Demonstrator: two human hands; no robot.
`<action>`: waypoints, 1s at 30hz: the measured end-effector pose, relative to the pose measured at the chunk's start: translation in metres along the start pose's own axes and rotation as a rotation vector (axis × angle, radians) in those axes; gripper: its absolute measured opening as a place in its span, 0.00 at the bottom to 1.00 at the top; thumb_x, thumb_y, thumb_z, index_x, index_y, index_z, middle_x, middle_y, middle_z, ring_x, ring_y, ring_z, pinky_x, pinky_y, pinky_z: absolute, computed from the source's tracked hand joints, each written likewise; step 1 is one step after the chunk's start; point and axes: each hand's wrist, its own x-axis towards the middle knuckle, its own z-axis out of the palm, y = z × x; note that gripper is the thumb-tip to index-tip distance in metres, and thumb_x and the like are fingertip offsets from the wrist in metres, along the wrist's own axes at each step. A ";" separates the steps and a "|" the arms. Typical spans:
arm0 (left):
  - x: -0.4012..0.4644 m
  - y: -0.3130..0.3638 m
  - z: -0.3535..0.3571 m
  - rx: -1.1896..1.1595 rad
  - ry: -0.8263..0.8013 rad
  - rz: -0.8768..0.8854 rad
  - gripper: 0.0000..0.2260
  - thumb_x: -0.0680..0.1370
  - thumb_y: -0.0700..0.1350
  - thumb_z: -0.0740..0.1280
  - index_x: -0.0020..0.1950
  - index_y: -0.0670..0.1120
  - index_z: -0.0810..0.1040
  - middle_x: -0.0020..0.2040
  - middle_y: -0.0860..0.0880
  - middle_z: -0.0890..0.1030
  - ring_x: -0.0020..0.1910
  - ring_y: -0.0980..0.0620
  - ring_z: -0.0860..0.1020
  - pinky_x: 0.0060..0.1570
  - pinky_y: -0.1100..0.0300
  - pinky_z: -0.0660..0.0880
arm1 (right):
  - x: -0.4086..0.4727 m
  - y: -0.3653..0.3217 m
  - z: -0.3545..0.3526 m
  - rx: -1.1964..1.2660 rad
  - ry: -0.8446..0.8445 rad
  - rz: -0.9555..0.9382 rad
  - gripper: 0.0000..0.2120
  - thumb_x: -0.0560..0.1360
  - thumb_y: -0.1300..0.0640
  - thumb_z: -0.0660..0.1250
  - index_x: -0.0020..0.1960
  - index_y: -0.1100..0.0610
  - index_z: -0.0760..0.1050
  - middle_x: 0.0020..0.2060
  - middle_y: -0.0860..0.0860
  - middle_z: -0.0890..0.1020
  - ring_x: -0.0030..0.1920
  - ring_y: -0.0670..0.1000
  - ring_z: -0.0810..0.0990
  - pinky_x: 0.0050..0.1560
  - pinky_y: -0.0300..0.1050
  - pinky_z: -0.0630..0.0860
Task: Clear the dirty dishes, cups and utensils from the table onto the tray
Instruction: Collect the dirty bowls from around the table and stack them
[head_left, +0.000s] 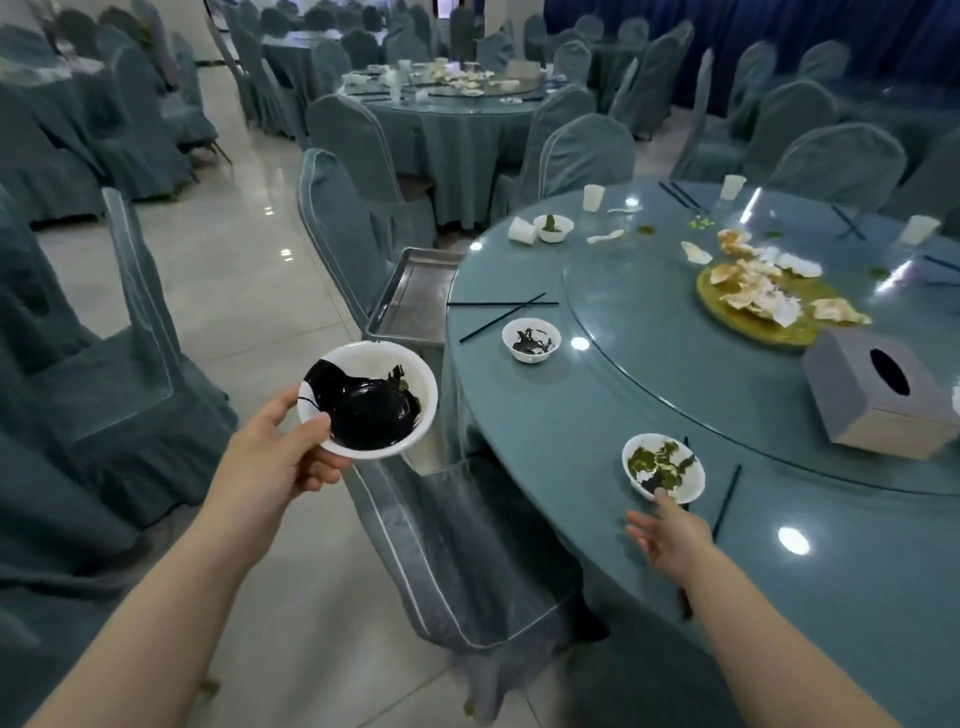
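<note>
The left hand grips a dirty white bowl just beside the tray; the right hand, its grip loose and fingers straight, touches another bowl on the desk.

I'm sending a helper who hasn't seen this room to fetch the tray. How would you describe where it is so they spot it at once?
Start at the big round table with the glass turntable and the grey tissue box. At its left edge, between two covered chairs, sits the metal tray, beside the crossed black chopsticks. It is the only bare silver, rectangular thing there; everything around it is teal cloth or white crockery.
</note>
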 end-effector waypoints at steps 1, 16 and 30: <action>0.009 0.000 -0.001 -0.003 -0.001 -0.002 0.17 0.79 0.37 0.62 0.67 0.48 0.72 0.27 0.43 0.79 0.22 0.54 0.73 0.22 0.66 0.71 | 0.006 -0.003 0.003 0.009 0.030 0.019 0.13 0.80 0.46 0.60 0.50 0.58 0.70 0.39 0.57 0.81 0.34 0.54 0.79 0.30 0.41 0.70; 0.147 -0.007 -0.081 -0.050 -0.129 -0.086 0.16 0.80 0.38 0.60 0.67 0.48 0.72 0.27 0.45 0.79 0.22 0.55 0.73 0.23 0.67 0.71 | 0.011 -0.016 0.113 -0.016 0.179 -0.049 0.14 0.79 0.54 0.61 0.38 0.58 0.74 0.23 0.50 0.72 0.27 0.50 0.70 0.25 0.38 0.63; 0.287 0.032 -0.174 -0.054 -0.289 -0.029 0.13 0.80 0.39 0.62 0.58 0.56 0.75 0.29 0.45 0.81 0.23 0.55 0.74 0.25 0.66 0.73 | -0.037 -0.017 0.278 -0.068 0.228 -0.180 0.14 0.78 0.49 0.64 0.41 0.59 0.76 0.26 0.50 0.74 0.30 0.49 0.72 0.28 0.41 0.67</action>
